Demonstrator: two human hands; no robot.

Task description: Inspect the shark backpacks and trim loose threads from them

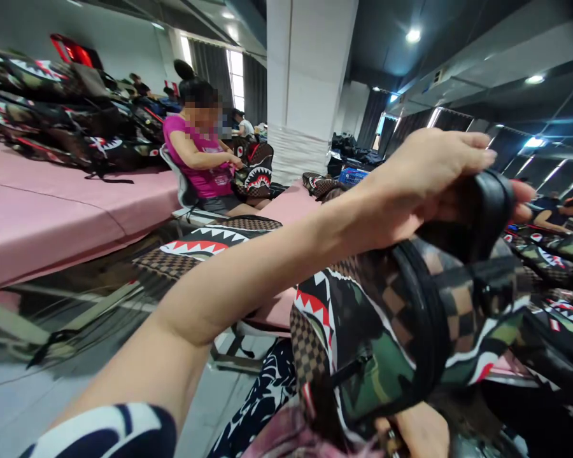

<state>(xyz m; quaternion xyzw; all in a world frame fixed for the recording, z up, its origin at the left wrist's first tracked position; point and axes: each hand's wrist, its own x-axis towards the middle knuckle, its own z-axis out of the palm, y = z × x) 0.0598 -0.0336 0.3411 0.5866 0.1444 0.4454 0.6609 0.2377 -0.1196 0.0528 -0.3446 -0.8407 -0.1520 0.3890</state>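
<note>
A backpack [386, 331] with brown checks, green camouflage and a shark-mouth print rests tilted over my lap. My left hand [439, 172] reaches across, fingers closed round a wide black strap [499, 210] at the top of the bag. Below the bag, at the bottom edge of the view, my right hand [423, 429] shows only in part. Its fingers are bent close to a small brass-coloured piece, and what they grip is hidden by the bag and blurred.
A shark-print bag [205, 242] lies on the left beside my forearm. A co-worker [200, 152] sits ahead with another backpack [258, 172]. Stacked bags [76, 121] cover part of the pink table [76, 210]. More bags [554, 261] lie at right; a white pillar [310, 76] stands behind.
</note>
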